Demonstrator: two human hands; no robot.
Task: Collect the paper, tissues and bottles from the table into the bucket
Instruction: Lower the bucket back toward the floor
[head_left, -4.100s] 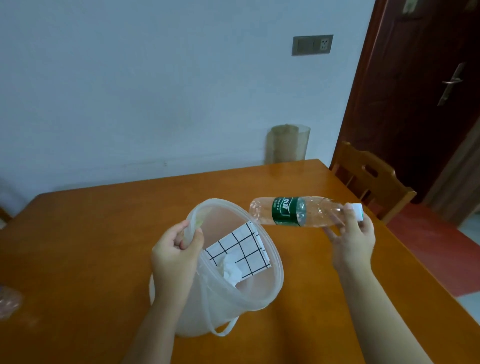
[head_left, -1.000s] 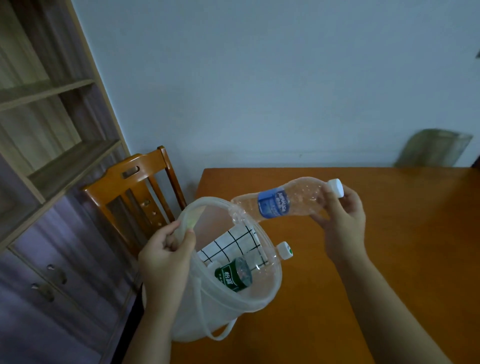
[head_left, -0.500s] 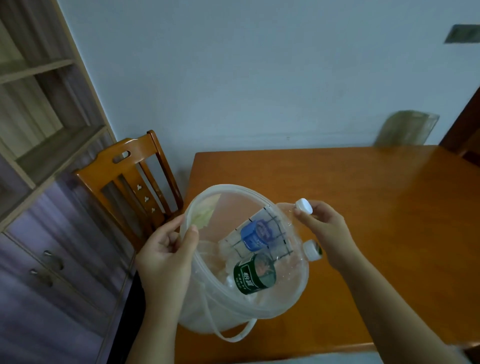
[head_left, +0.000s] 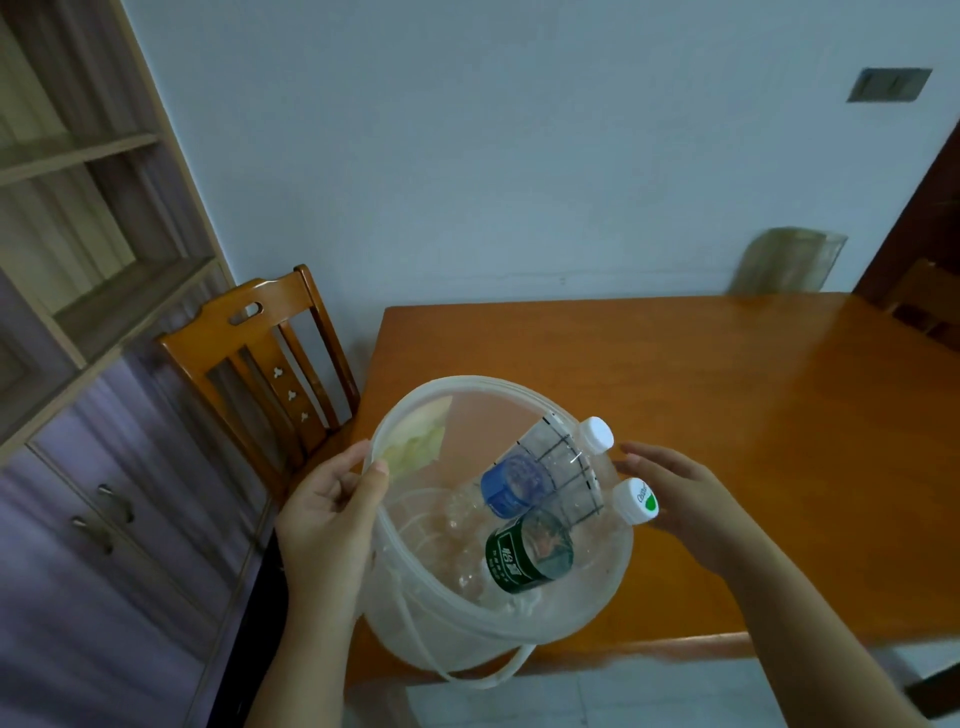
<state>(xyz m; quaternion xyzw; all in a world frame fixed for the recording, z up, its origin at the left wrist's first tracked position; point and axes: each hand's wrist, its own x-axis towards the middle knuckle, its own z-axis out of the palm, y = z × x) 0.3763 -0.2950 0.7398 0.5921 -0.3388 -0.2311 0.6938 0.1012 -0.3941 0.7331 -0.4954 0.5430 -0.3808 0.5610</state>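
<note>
A translucent white bucket (head_left: 415, 618) stands tilted at the near left corner of the orange wooden table (head_left: 727, 415). My left hand (head_left: 324, 514) grips its left rim. Inside lie a clear bottle with a blue label (head_left: 511, 486) and a clear bottle with a green label (head_left: 527, 558), their white caps sticking out over the right rim. Behind them shows a white paper with a black grid (head_left: 574, 480). My right hand (head_left: 675, 499) hovers just right of the caps, fingers apart, holding nothing.
A wooden chair (head_left: 260, 374) stands left of the table, with a shelf and cabinet (head_left: 78, 312) beyond it. A greenish translucent bin (head_left: 789, 260) sits by the wall behind the table. Another chair (head_left: 930, 301) is at the far right.
My right hand lowered the blue-label bottle into the bucket beside the green-label bottle and let go of its cap. My left hand kept holding the rim.
</note>
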